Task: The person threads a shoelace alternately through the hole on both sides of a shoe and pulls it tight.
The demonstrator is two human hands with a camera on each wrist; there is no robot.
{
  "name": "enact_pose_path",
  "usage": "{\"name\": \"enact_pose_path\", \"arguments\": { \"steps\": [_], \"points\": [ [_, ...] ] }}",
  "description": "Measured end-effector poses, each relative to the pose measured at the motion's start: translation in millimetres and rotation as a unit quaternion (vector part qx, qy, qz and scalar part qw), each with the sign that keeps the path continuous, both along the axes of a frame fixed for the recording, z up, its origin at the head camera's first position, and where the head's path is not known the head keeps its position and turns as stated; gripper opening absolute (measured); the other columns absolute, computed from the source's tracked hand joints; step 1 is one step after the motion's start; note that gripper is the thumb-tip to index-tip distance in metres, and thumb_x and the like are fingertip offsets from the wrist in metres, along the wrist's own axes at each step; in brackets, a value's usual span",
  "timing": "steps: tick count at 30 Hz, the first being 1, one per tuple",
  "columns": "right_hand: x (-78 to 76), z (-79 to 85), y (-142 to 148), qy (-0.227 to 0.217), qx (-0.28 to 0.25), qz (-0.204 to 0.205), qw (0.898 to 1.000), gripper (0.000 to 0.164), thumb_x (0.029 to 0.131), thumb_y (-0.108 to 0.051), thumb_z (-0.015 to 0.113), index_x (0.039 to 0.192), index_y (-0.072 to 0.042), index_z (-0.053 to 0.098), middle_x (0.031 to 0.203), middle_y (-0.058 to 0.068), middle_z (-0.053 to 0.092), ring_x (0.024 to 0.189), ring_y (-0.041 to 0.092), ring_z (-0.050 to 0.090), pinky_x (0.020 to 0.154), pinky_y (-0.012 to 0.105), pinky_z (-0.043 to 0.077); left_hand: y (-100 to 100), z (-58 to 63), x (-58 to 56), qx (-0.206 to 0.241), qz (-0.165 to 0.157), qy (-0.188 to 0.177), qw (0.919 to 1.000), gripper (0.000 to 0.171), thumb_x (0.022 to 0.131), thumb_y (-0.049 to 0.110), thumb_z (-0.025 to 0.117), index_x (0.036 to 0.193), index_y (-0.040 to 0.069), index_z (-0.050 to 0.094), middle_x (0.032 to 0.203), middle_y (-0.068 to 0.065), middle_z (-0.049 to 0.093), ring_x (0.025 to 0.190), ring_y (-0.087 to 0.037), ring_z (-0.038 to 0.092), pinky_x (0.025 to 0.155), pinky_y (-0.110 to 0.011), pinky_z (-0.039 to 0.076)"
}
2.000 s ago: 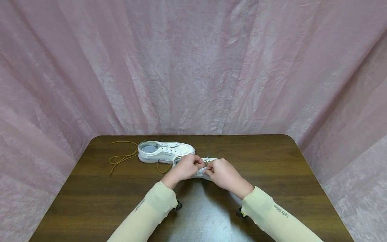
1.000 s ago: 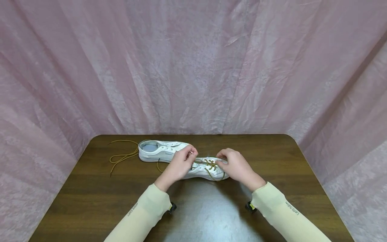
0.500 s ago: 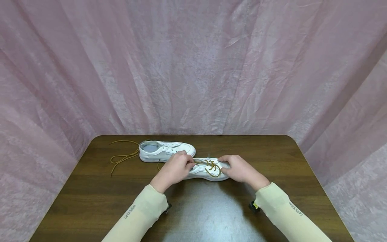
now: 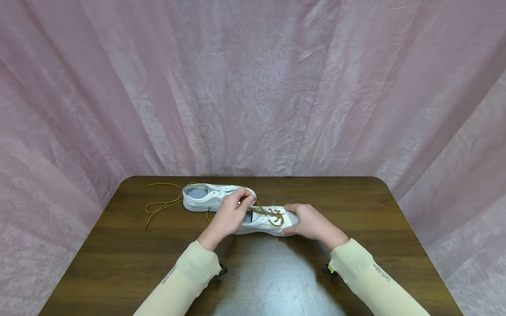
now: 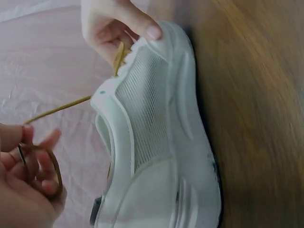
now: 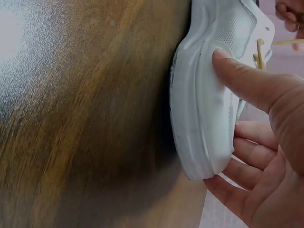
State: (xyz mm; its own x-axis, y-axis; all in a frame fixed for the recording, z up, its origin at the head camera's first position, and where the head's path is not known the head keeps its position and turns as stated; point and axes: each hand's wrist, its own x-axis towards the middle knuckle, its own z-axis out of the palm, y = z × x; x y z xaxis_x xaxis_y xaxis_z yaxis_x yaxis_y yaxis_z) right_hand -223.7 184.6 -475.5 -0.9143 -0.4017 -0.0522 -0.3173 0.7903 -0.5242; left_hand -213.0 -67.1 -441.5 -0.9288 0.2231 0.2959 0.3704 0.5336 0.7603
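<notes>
A white sneaker (image 4: 261,227) with a yellow-brown lace (image 4: 276,215) through its front eyelets stands on the table, toe to the right. My left hand (image 4: 229,214) is raised over its heel end and pinches the lace. In the left wrist view the lace (image 5: 59,109) runs taut from the shoe to thumb and finger, with a loop of it hanging by the palm. My right hand (image 4: 315,224) grips the toe. The right wrist view has the thumb on one side of the toe cap (image 6: 219,114) and the fingers round the other side.
A second white sneaker (image 4: 197,204) lies just behind and to the left, its eyelets unlaced. Beside its heel a loose yellow-brown lace (image 4: 164,203) trails over the wooden table (image 4: 118,263). A pink curtain (image 4: 253,87) hangs behind the table's back edge.
My left hand went from the eyelets back toward the heel, dipped, then rose, drawing the lace out. My right hand left the eyelets and moved right to take hold of the toe.
</notes>
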Motion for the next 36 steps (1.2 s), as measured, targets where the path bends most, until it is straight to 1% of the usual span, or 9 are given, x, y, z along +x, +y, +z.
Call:
{"name": "enact_pose_path", "arguments": {
  "steps": [2,6,8,12,15,22,28,30,36],
  "points": [
    [-0.7,0.3,-0.8,-0.004,0.003,-0.005,1.0,0.082,0.06,-0.044,0.085,0.129,-0.01,0.056,0.125,0.002,0.061,0.109,0.013,0.057,0.089,0.034,0.046,-0.1,1.0,-0.2,0.063,-0.04,-0.035,0.9966,0.02,0.097,0.028,0.05,0.096,0.014,0.063,0.095,0.007,0.069,0.08,-0.016,0.056,0.07,-0.025,0.043],
    [-1.3,0.5,-0.5,-0.011,0.004,-0.009,1.0,0.083,0.059,-0.046,0.085,0.128,-0.01,0.057,0.125,0.002,0.061,0.11,0.014,0.057,0.088,0.035,0.046,2.4,2.9,-0.2,0.148,-0.107,-0.099,0.9781,0.024,0.098,0.026,0.046,0.097,0.006,0.058,0.101,-0.006,0.071,0.081,-0.031,0.054,0.067,-0.025,0.042],
    [-0.6,-0.6,0.6,-0.013,0.006,-0.016,1.0,0.083,0.058,-0.047,0.085,0.128,-0.011,0.058,0.124,0.002,0.062,0.109,0.014,0.058,0.087,0.035,0.047,4.8,7.0,2.2,0.157,-0.126,-0.113,0.973,0.023,0.099,0.023,0.045,0.097,0.003,0.056,0.099,-0.011,0.07,0.077,-0.029,0.052,0.065,-0.024,0.04],
    [1.1,-1.2,2.6,-0.01,0.012,-0.028,0.999,0.082,0.057,-0.047,0.085,0.126,-0.014,0.059,0.122,0.001,0.063,0.107,0.014,0.059,0.086,0.035,0.047,8.7,19.3,9.2,0.147,-0.142,-0.11,0.9727,0.022,0.1,0.016,0.043,0.097,-0.001,0.055,0.093,-0.017,0.069,0.068,-0.014,0.05,0.061,-0.022,0.038],
    [0.8,-0.6,2.2,-0.005,0.012,-0.024,1.0,0.081,0.057,-0.047,0.086,0.126,-0.013,0.06,0.122,0.002,0.064,0.105,0.014,0.059,0.086,0.035,0.047,8.9,26.6,13.5,0.148,-0.132,-0.105,0.9746,0.02,0.1,0.013,0.043,0.096,-0.003,0.055,0.086,-0.021,0.065,0.065,-0.011,0.049,0.061,-0.022,0.039],
    [-2.7,1.0,-0.8,0.003,0.01,-0.011,1.0,0.081,0.057,-0.046,0.086,0.125,-0.012,0.06,0.121,0.003,0.064,0.105,0.015,0.059,0.086,0.035,0.047,2.9,30.3,13.7,0.16,-0.084,-0.08,0.9803,0.015,0.098,0.008,0.045,0.09,-0.001,0.054,0.074,-0.024,0.053,0.071,-0.04,0.05,0.062,-0.024,0.042],
    [-3.7,-0.5,0.1,-0.002,0.011,-0.014,1.0,0.082,0.056,-0.047,0.086,0.126,-0.013,0.06,0.121,0.002,0.064,0.108,0.015,0.059,0.089,0.035,0.047,-7.7,38.8,11.8,0.148,-0.033,-0.061,0.9867,0.015,0.098,0.011,0.046,0.089,0.002,0.055,0.072,-0.024,0.051,0.061,-0.02,0.046,0.058,-0.021,0.037],
    [-3.9,-1.1,0.5,-0.003,0.01,-0.014,1.0,0.082,0.056,-0.047,0.086,0.126,-0.013,0.06,0.121,0.003,0.064,0.108,0.016,0.059,0.089,0.036,0.047,-11.6,40.4,9.7,0.166,-0.019,-0.051,0.9847,0.016,0.098,0.011,0.046,0.088,0.001,0.054,0.069,-0.022,0.05,0.057,-0.013,0.042,0.056,-0.021,0.035],
    [-3.2,0.4,-0.1,-0.005,0.008,-0.018,1.0,0.08,0.056,-0.046,0.086,0.125,-0.013,0.061,0.12,0.002,0.064,0.106,0.015,0.059,0.087,0.035,0.047,-17.3,42.9,6.8,0.218,0.022,-0.044,0.9747,0.021,0.098,0.01,0.045,0.092,-0.01,0.051,0.065,-0.017,0.049,0.053,-0.008,0.038,0.053,-0.021,0.031]
  ]
}}
